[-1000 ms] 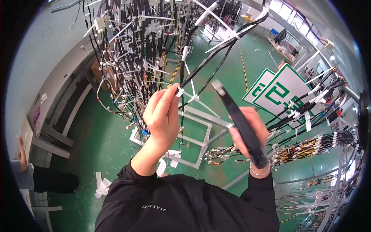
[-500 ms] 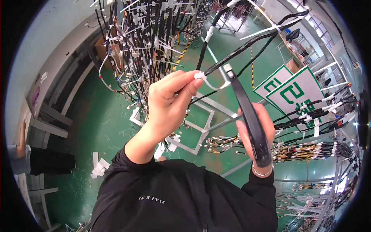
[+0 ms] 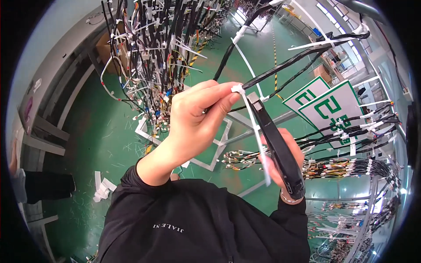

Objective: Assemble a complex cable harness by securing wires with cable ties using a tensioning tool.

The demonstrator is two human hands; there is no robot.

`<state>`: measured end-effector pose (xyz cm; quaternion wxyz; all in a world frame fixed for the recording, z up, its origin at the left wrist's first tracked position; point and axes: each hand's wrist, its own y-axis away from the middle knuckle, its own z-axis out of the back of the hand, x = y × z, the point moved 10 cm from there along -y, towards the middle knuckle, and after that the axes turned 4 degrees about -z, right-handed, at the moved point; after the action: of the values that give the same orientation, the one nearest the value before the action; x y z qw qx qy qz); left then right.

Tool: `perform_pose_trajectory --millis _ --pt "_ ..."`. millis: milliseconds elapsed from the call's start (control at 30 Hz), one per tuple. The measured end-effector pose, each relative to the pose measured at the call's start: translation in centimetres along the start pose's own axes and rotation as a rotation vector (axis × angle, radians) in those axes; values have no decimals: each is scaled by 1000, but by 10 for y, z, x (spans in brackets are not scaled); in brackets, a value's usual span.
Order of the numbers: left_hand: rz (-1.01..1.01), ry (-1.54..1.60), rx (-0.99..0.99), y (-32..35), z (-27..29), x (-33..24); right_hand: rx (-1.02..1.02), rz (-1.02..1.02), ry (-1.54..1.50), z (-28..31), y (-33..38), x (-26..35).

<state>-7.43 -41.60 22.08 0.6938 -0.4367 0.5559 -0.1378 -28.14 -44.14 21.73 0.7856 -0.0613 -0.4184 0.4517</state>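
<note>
My left hand (image 3: 193, 116) pinches a small white fastener (image 3: 237, 89) between thumb and forefinger, at the end of a black wrapped cable (image 3: 285, 64). From that fastener the tail of a white cable tie (image 3: 256, 127) runs down past the left side of the tool and over the fingers of my right hand. That right hand (image 3: 291, 149) is wrapped round a black cable tie gun (image 3: 276, 144). The gun's metal nose (image 3: 254, 100) points up, close below the fastener. Whether the tail sits in the nose I cannot tell.
Dense hanging wire bundles (image 3: 162, 48) fill the far left. At right are green-and-white sign boards (image 3: 335, 111) and more wire harnesses (image 3: 351, 168). A metal frame (image 3: 228, 136) stands on the green floor. Another person's dark-trousered legs (image 3: 48, 186) show at far left.
The cable tie's tail, curled beside the fastener before, now stretches down along the gun. The gun's nose has moved down and left, nearer the fastener. My left hand keeps its pinch.
</note>
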Motion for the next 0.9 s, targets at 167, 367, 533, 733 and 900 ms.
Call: perform_pose_trajectory --millis 167,367,533,733,900 --pt "-112 -152 -41 1 1 -11 -20 1 132 -7 1 7" --pt "-234 -190 -48 3 -1 -24 -64 63 251 -3 1 15" --pt "-289 -171 -76 3 -3 -23 -40 166 258 4 1 19" --pt "69 219 63 5 -22 16 -309 274 477 27 25 32" --pt "450 972 678 -23 -83 44 -339 57 603 65 30 40"
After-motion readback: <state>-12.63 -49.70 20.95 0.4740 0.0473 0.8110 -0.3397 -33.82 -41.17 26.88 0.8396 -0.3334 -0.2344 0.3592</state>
